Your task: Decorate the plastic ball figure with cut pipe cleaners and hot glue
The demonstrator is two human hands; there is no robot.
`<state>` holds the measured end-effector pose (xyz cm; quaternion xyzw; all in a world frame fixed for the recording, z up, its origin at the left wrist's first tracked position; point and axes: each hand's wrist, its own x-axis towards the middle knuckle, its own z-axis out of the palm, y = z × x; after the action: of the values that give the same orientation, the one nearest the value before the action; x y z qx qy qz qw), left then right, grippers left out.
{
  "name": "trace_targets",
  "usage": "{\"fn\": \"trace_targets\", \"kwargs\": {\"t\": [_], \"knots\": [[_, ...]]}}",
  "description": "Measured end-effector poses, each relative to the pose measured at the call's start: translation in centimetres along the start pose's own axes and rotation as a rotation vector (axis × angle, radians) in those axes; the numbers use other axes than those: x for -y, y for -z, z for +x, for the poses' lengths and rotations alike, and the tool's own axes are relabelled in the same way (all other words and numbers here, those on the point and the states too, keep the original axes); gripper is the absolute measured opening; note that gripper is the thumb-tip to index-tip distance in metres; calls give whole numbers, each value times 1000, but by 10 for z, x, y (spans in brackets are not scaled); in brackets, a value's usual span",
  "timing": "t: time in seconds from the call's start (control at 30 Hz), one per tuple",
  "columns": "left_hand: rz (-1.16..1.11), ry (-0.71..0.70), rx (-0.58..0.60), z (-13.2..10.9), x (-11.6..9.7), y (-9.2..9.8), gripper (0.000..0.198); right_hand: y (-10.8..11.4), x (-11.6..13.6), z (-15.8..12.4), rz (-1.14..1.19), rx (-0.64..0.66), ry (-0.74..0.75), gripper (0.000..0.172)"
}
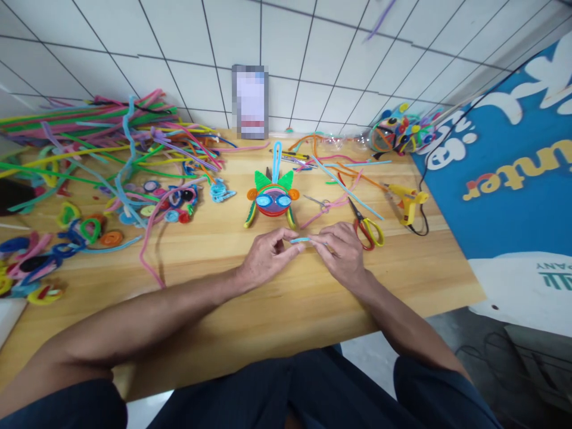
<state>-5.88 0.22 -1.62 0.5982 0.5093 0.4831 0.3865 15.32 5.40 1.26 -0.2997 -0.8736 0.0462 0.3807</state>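
Between my two hands runs a short light blue pipe cleaner (300, 240), pinched at its left part by the fingertips of my left hand (268, 256) and at its right part by my right hand (340, 251). Just beyond them on the wooden table (286, 310) stands a colourful pipe-cleaner figure (273, 201) with blue eyes, green pointed leaves, orange spirals at the sides and a tall light blue loop on top. Neither hand touches the figure. Scissors with red and yellow handles (369, 232) lie right beside my right hand.
A yellow glue gun (407, 202) with a black cord lies at the right. Small scissors (322, 205) and loose pipe cleaners (351, 189) are behind my hands. Heaped pipe cleaners (89, 128) and coiled pieces (92, 229) cover the left. A phone (250, 102) leans on the tiled wall.
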Motion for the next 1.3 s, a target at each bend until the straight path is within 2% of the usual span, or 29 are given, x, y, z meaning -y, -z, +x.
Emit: {"fn": "trace_targets", "kwargs": {"t": [0.13,0.3,0.5,0.6,0.7,0.9,1.03,1.1,1.2,1.23,1.3], "knots": [[-60,6,53,0,2,0,27,-2,2,2,43,35,5,15],[-83,8,23,-1,7,-3,23,-2,5,3,109,47,-57,17],[28,-74,26,-1,3,-2,20,0,6,1,26,38,10,14],[10,-143,74,0,0,0,20,-2,6,0,27,56,47,13],[-4,-151,97,-1,-1,1,22,-4,8,0,20,65,59,13],[45,-114,31,0,3,1,18,-1,13,2,-91,-21,55,16],[79,-89,29,-1,4,2,20,5,11,3,-135,-52,61,17],[130,-130,-11,-1,3,3,16,7,9,3,-127,-53,70,17],[245,-281,-90,-2,2,3,32,5,8,3,-101,-23,86,15],[272,-336,-91,-2,2,3,33,4,9,2,-87,-3,97,14],[297,-417,-51,-1,3,3,23,1,11,1,-61,40,118,13]]}}
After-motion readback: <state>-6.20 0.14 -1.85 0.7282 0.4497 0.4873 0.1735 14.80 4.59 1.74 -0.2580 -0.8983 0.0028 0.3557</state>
